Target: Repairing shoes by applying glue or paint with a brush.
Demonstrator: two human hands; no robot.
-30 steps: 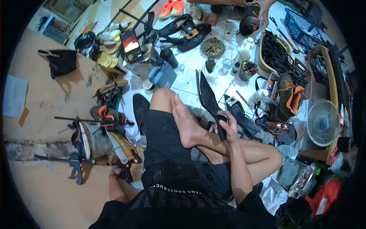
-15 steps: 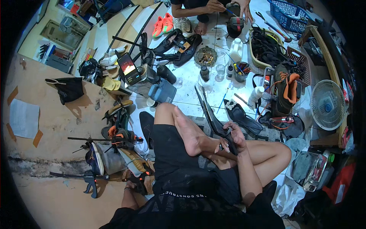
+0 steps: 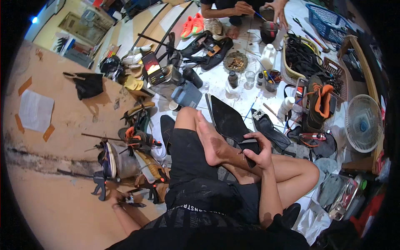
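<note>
A black pointed shoe [image 3: 227, 118] lies along my crossed legs, its toe pointing away from me and its broad dark face turned up. Fingers and thumb of my right hand [image 3: 260, 152] close around its rear end. Low on the left, my left hand [image 3: 117, 197] is closed about a small dark tool [image 3: 133, 201], whose exact kind is unclear. Black bar clamps [image 3: 99, 186] are close by that hand. Past my right hand, a black shoe with a jewelled ornament [image 3: 268, 127] rests on the floor.
On the left, clamped shoes [image 3: 109, 160] stand against the wall. A blue-grey jug [image 3: 186, 96], a dark bottle [image 3: 233, 79] and a glass [image 3: 249, 79] stand ahead. A fan [image 3: 363, 125] is at right. Across from me, another person's hands [image 3: 246, 8] work on a shoe with a brush.
The black shoe has turned from edge-on to show its broad face, and my right hand has closed around it. My left hand has moved leftward, with a dark tool now visible in it.
</note>
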